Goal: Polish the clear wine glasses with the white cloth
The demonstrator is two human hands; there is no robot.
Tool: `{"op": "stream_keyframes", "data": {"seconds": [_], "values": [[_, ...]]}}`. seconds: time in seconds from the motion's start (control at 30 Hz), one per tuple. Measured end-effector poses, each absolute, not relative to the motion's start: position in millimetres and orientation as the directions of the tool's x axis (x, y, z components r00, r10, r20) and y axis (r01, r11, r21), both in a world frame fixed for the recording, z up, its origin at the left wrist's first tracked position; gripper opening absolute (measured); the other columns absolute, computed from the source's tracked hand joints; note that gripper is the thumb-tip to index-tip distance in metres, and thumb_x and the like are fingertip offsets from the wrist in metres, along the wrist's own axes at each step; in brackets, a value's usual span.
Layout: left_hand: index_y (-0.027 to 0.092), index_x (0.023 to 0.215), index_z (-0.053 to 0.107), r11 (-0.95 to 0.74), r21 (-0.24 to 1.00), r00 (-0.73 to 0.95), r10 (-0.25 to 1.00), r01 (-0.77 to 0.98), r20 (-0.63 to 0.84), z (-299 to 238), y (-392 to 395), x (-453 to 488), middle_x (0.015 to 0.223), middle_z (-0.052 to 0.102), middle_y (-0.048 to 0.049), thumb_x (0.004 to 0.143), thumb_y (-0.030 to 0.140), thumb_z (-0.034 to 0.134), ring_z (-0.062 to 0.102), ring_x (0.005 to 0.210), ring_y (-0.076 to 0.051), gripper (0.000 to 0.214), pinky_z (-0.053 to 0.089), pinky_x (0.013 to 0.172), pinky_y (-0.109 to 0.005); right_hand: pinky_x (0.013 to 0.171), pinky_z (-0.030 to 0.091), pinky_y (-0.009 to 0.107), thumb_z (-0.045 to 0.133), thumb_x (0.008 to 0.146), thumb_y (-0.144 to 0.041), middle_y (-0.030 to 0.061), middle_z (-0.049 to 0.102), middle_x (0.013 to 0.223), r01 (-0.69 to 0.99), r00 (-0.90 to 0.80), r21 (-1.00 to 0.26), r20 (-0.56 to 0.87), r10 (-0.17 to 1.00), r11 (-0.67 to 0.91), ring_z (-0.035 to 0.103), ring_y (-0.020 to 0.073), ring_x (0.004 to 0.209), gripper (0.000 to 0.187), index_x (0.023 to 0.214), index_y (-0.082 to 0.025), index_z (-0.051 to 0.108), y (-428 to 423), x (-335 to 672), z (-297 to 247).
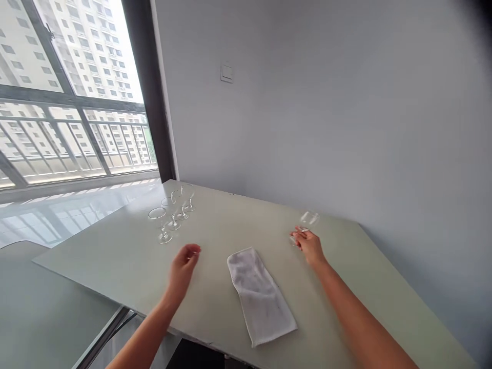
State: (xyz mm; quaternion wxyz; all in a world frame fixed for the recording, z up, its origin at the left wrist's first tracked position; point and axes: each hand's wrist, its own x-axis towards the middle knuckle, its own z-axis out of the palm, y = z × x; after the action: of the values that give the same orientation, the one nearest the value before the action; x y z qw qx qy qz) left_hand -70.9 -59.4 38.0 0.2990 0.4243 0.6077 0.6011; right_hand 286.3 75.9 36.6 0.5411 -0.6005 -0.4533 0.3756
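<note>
My right hand (308, 246) is closed around the stem of a clear stemmed glass (309, 218). The bowl shows above my fingers and part of the foot below them, and the glass tilts a little. My left hand (185, 261) is over the left part of the table, fingers loosely curled with a gap to the thumb and nothing in it. Beyond it, several clear stemmed glasses (165, 237) stand upright in a slanting row. A folded whitish cloth (263, 302) lies between my two forearms, touched by neither hand.
The pale tabletop (215, 220) has its near edge below my left forearm, and its far edge runs along a grey wall (326, 113) with a light switch (226, 73). A window (77, 97) is at the left. Another grey surface (46, 307) sits lower at the left.
</note>
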Motion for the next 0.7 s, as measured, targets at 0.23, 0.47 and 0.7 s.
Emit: {"op": "stream_keyframes", "data": {"seconds": [0.23,0.47,0.7], "values": [[0.024,0.097,0.063,-0.225,0.935,-0.156,0.949,0.275,0.274,51,-70,9,0.103,0.061,-0.0059,0.077,0.04,0.053,0.055,0.089,-0.019,0.028,0.043,0.075,-0.031,0.046,0.041,0.021,0.058,0.072,-0.031,-0.0006,0.064,0.074,0.1,-0.416,-0.986,0.083,0.906,0.136,0.053,0.0114,0.056,0.066,0.132,-0.021,0.031,-25,141,70],[0.022,0.093,0.06,-0.119,0.992,-0.24,0.963,0.048,0.127,32,-72,-25,0.095,0.065,-0.0084,0.075,0.047,0.054,0.059,0.083,-0.021,0.032,0.045,0.071,-0.032,0.067,0.047,0.029,0.051,0.079,-0.029,0.0045,0.057,0.113,0.268,-0.583,-0.925,0.066,0.81,0.269,0.054,0.011,0.069,0.068,0.138,-0.03,0.018,-51,136,72],[0.019,0.093,0.059,0.024,0.951,-0.602,0.779,0.309,0.176,27,-70,-148,0.097,0.066,-0.0068,0.075,0.052,0.048,0.058,0.091,-0.021,0.04,0.042,0.079,-0.031,0.068,0.048,0.031,0.045,0.082,-0.036,0.0043,0.06,0.103,0.453,-0.405,-0.87,-0.007,0.914,0.194,0.056,0.0137,0.071,0.059,0.136,-0.027,0.023,-46,195,48]]}}
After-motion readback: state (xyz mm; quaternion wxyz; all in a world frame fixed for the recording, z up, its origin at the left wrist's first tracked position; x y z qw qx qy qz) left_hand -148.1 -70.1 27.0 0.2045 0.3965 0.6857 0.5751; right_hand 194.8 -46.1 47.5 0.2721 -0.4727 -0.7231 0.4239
